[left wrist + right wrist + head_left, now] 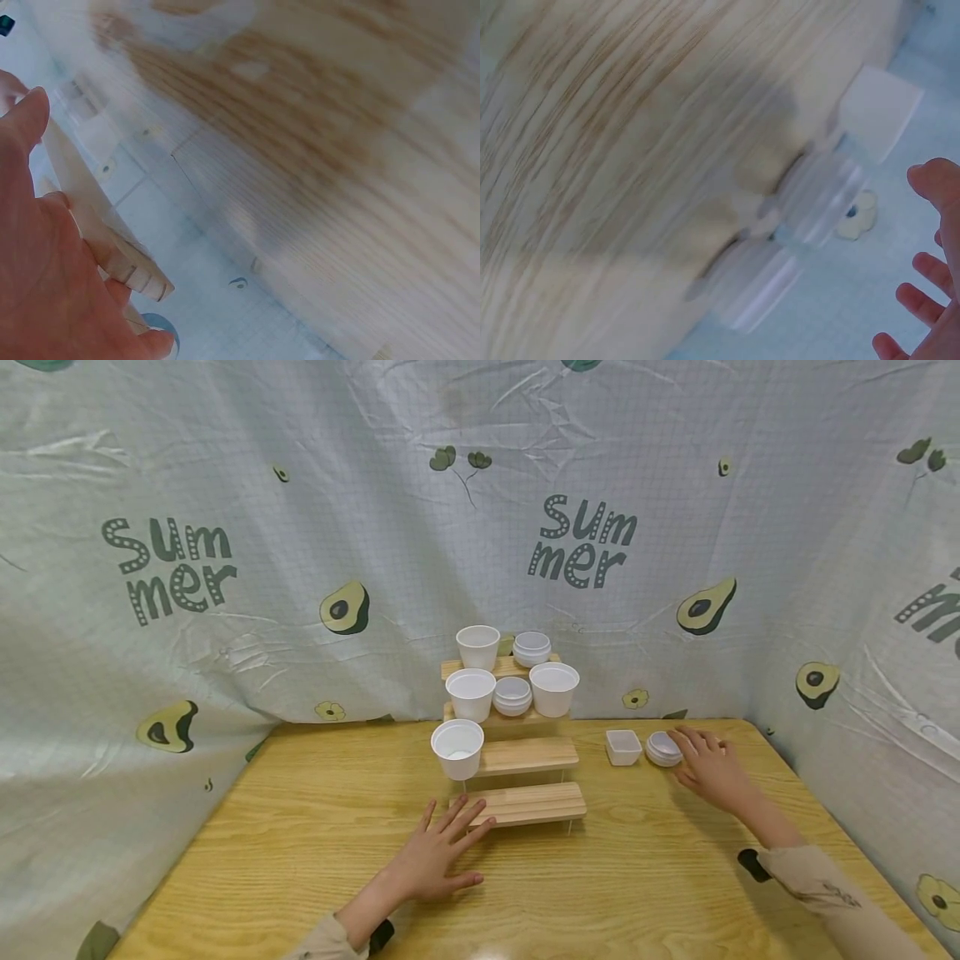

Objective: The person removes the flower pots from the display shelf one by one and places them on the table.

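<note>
My left hand (435,860) has its fingers spread, fingertips at the left end of the lowest step (525,804) of a wooden tiered stand. In the left wrist view its fingers (82,217) lie along the step's end (112,247). Over at the right, my right hand (712,772) hovers with loosely bent fingers overlapping a round ribbed white pot (663,752). A square white pot (624,750) stands left of it. Two ribbed pots (821,196) and the square pot (877,112) appear in the right wrist view, apart from the spread fingers (921,304).
On the stand's upper steps sit several white pots, including tapered ones (553,693) and ribbed ones (512,697). Another tapered pot (457,760) stands at the left of the third step down. A printed curtain (420,568) hangs behind and beside the wooden table (315,810).
</note>
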The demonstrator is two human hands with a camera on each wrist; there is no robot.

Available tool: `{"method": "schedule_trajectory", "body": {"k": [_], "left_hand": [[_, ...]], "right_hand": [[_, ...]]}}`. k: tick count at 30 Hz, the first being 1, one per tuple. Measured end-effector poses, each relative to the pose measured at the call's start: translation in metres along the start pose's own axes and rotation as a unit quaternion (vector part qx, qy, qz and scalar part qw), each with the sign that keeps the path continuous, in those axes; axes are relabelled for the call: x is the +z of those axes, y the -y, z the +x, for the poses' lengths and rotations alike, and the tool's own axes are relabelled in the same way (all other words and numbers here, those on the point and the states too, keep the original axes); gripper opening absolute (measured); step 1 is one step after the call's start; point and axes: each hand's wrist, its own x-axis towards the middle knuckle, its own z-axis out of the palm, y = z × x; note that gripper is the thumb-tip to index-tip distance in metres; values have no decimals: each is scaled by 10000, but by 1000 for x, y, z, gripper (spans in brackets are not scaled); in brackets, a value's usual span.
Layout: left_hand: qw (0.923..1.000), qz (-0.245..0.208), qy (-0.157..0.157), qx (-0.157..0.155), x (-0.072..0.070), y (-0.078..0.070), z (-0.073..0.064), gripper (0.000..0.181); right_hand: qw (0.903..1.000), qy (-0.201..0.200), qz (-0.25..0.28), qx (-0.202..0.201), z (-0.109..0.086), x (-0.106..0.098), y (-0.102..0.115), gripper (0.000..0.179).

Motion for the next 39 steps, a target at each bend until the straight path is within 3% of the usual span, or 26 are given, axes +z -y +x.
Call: {"method": "schedule_trajectory", "body": {"k": [5, 12, 19, 24, 34, 39], "left_hand": [[10000, -4, 9, 2, 0, 1, 0, 70], [10000, -4, -19, 17, 1, 1, 0, 70], [10000, -65, -3, 4, 0, 0, 0, 70], [9999, -97, -101, 55, 0, 1, 0, 70], [9996, -159, -241, 7, -2, 3, -9, 70], [9997, -205, -105, -92, -5, 4, -14, 69]], "right_hand": [[9987, -397, -81, -322, 6, -6, 12, 76], [9982, -325, 239, -433, 12, -14, 34, 65], [9931, -648, 526, -829, 26, -20, 58, 66], [9912, -557, 638, -1022, 35, -28, 75, 51], [9826, -706, 859, -1490, 58, -34, 105, 51], [9794, -676, 884, -1684, 70, -37, 121, 67]]}}
